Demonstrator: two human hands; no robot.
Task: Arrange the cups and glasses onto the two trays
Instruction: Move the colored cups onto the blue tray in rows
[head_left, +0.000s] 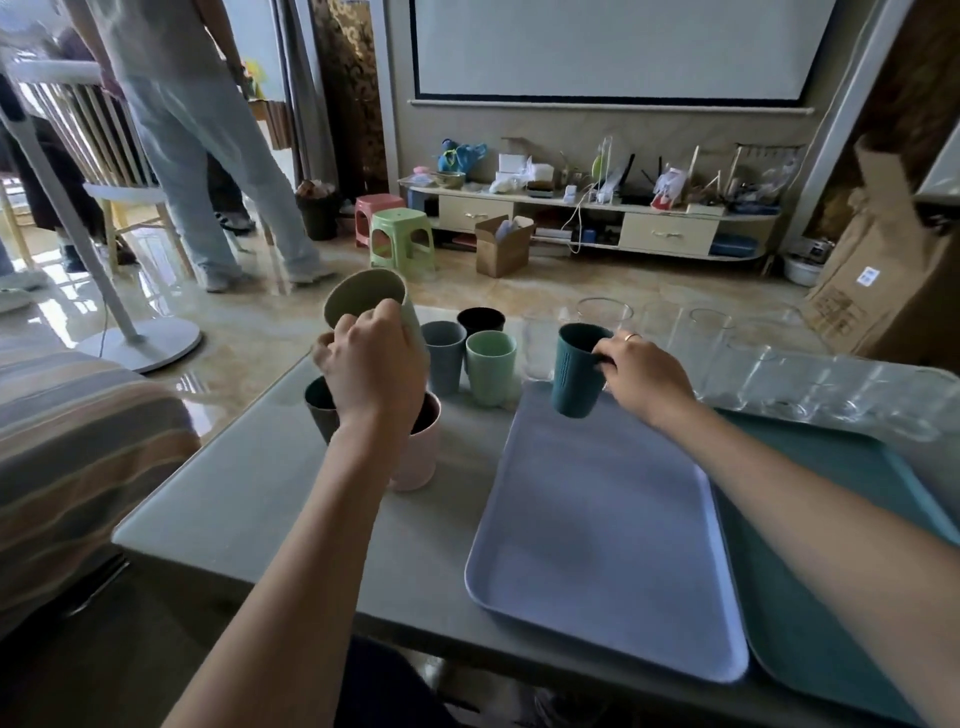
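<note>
A home living room. At twelve o'clock a projector screen (613, 47) hangs on the wall over a low TV cabinet (587, 223) cluttered with routers, cables and bags. Plastic stools (402, 241) and a cardboard box (503, 247) sit on the glossy tiled floor (249, 332). At nine o'clock is a striped sofa (78, 447); another person (208, 156) stands at eleven o'clock beside a fan stand (140, 338).

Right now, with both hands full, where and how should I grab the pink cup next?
Take the pink cup by its side wall just below the rim, coming from the near right. It stands upright and open-topped on the table, that side faces bare table, while the left hand with its green cup hangs over it and a dark cup crowds its left.
</note>
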